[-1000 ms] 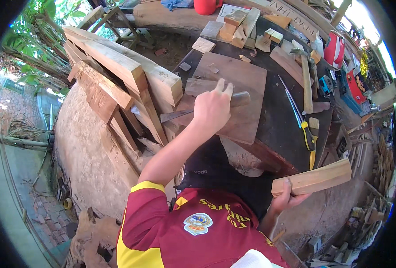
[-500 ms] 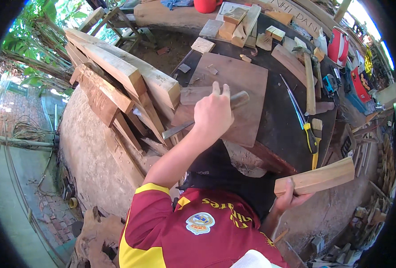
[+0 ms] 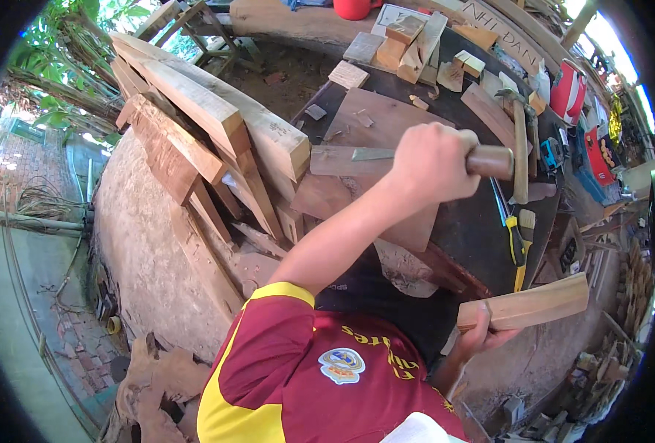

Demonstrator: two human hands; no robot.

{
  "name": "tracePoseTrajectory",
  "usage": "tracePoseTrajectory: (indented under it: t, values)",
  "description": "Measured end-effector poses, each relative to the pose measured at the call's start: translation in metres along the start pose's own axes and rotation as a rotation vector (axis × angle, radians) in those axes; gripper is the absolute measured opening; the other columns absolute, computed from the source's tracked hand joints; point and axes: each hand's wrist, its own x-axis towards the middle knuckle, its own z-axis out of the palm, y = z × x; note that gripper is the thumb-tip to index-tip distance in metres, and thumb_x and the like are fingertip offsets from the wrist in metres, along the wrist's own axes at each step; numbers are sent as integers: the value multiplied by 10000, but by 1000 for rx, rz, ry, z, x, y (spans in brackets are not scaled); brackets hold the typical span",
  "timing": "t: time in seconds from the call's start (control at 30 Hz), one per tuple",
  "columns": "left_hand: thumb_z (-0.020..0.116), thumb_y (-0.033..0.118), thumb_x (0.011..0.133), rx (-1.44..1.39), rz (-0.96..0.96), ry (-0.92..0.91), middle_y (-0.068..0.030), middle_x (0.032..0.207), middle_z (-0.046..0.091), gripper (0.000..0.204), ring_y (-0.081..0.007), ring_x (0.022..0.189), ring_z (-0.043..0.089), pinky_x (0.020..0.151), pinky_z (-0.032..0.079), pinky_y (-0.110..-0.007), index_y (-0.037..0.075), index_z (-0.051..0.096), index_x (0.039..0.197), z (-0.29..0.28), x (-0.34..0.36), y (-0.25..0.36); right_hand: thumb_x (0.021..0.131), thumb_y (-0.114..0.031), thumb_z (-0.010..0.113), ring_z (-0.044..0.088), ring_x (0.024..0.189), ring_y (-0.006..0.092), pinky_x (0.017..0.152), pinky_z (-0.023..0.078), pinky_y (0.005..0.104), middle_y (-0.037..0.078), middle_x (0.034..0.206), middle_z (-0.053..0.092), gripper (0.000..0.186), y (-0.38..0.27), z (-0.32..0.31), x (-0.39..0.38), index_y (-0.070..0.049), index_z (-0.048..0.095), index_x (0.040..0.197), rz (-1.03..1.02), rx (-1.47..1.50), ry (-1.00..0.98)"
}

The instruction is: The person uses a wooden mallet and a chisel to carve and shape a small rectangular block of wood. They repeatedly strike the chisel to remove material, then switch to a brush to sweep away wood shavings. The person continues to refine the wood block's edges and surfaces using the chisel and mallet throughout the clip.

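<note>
My left hand (image 3: 432, 159) is wrapped round the wooden handle of a chisel (image 3: 494, 162). The handle's butt sticks out to the right, and the flat metal blade points left above a flat wooden piece (image 3: 330, 159). That piece lies on a square brown board (image 3: 379, 118) at the bench edge. Lower right, my right hand (image 3: 481, 336) grips a long, pale, slightly curved wood block (image 3: 528, 301) from below, apart from the chisel.
On the dark bench top (image 3: 466, 236) lie a hammer (image 3: 519, 151), a yellow-and-black-handled tool (image 3: 516, 244), a brush (image 3: 526, 219) and several wood offcuts (image 3: 348, 74). Thick timber beams (image 3: 268, 136) lean at the left. A red case (image 3: 567, 92) stands at the back right.
My left hand has swung right with the chisel. Its two raised fingers have closed round the handle, and the blade lies more level. The block in my right hand has hardly moved.
</note>
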Motion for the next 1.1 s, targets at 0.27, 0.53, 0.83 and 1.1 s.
tracePoseTrajectory:
  t: [0.27, 0.53, 0.83, 1.1]
  values:
    - [729, 207, 607, -23, -120, 197, -149, 598, 589, 181, -364, 596, 609, 555, 488, -426, 81, 609, 656, -15, 2, -19, 720, -36, 697, 503, 1181, 329, 996, 451, 444, 219, 1346, 442, 823, -17, 1, 25, 30, 284, 1429, -102, -35, 29]
    - [715, 196, 580, -86, -218, 244, -152, 588, 585, 181, -365, 599, 612, 570, 500, -430, 73, 599, 644, -27, 7, -24, 728, 2, 744, 521, 1153, 292, 937, 500, 443, 200, 1353, 448, 824, -51, 8, 74, 11, 311, 1429, -218, -47, 62]
    - [716, 206, 589, -190, -176, 336, -172, 576, 549, 213, -381, 589, 593, 545, 479, -414, 52, 573, 625, -34, 7, -28, 682, 23, 787, 579, 1099, 313, 864, 574, 418, 191, 1270, 520, 764, -108, 71, 148, -2, 405, 1343, -418, 283, 208]
    - [710, 217, 549, -105, -179, 226, -138, 598, 590, 204, -371, 614, 618, 566, 505, -443, 87, 588, 649, -23, 2, -28, 700, -52, 774, 555, 1141, 322, 984, 451, 438, 192, 1316, 511, 739, -84, 117, 108, 33, 427, 1346, -717, -477, -466]
